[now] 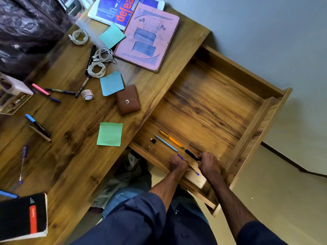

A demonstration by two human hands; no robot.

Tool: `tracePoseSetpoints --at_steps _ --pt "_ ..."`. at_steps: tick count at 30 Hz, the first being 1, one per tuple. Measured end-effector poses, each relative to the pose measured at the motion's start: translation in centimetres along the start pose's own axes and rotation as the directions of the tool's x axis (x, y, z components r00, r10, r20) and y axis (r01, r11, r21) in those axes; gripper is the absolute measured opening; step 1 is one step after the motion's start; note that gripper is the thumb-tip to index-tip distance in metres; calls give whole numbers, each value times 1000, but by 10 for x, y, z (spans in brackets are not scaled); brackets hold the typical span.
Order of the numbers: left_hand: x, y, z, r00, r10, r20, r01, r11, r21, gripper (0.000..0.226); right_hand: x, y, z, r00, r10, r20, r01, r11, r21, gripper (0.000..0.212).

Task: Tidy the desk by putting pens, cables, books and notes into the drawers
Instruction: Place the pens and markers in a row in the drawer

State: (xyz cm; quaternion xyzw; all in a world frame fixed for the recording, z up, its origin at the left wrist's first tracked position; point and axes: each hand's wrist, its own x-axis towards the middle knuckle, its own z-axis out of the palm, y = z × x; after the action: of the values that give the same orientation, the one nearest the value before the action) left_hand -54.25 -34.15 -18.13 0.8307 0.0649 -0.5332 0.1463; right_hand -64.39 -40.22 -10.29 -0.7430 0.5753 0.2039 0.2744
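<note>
Left hand [178,164] fingers clamp blue pen [195,171]; right hand [209,163] fingers clamp black pen [190,154], inside drawer [212,103].

My single head view looks steeply down, close over the open drawer [212,103], the surface [74,121] stretching left of it.

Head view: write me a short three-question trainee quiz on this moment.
1. True or false: the drawer is shut.
2. How many sticky notes lie on the desk?
3. Which pen does the right hand grip? A red pen, B black pen, C white pen.
Key: 1 false; 2 three; 3 B.
</note>
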Motion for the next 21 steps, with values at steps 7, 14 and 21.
tracePoseSetpoints --at_steps 7,14,21 --pt "-2 2 3 1000 -19 -9 19 1000 -17 25 2 5 6 1000 -18 -18 18 1000 14 19" --pt "1 2 4 999 -34 -18 33 998 -44 25 5 7 8 999 -27 -30 26 1000 -15 18" --pt "-6 3 -7 1000 16 -16 -16 999 38 40 2 5 9 995 -76 -72 77 997 8 19"
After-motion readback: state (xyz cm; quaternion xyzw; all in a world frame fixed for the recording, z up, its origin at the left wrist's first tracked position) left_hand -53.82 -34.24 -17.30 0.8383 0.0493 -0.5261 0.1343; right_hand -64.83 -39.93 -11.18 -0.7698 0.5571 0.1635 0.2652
